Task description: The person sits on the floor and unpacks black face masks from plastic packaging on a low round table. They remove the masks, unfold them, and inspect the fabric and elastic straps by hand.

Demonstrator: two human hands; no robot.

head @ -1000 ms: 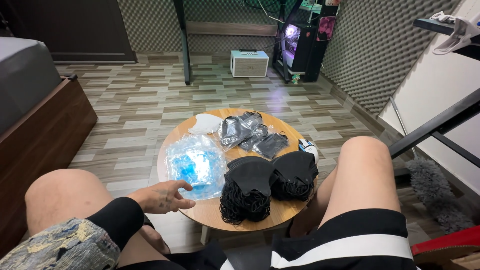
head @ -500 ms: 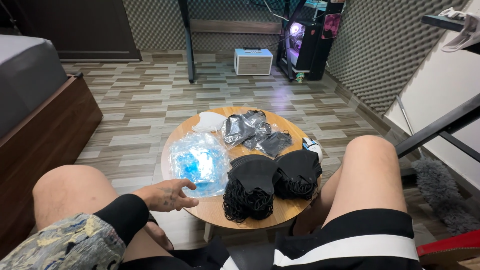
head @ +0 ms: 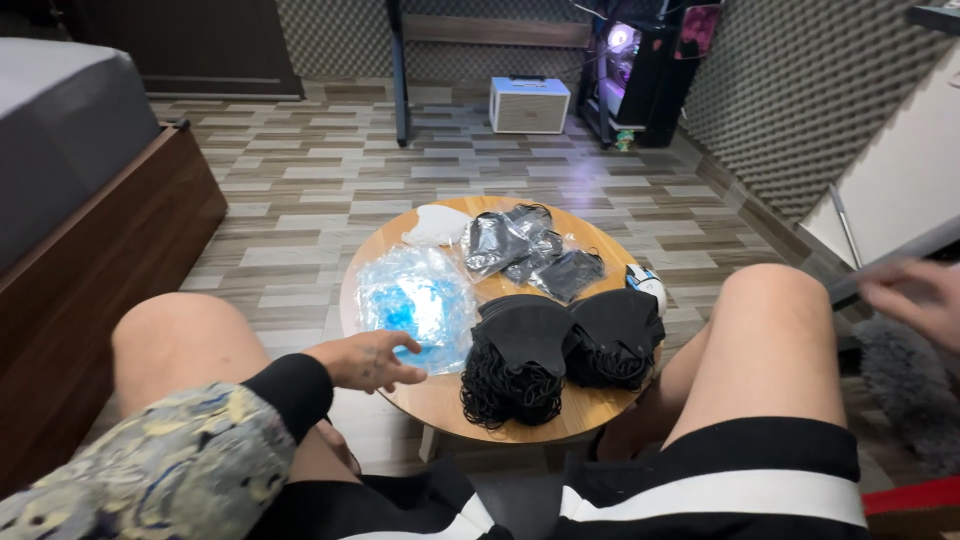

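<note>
Hands near the mask table

My left hand [head: 368, 360] hovers open, holding nothing, beside the clear plastic bag [head: 415, 300]; my blurred right hand [head: 915, 298] — grip unclear.

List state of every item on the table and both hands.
Left hand: open, empty, at table edge.
Right hand: blurred, off to the side.
Clear plastic bag of blue masks: lying flat.
Two black mask stacks: loose, unbagged.
Clear-bagged black masks: scattered, overlapping.
White mask: unbagged.

Black face masks [head: 560, 345] lie stacked beside a clear bag of blue ones [head: 418, 300]. The counter [head: 440, 398] is light wood, the floor [head: 300, 200] striped grey-brown, perhaps wood-patterned.
</note>
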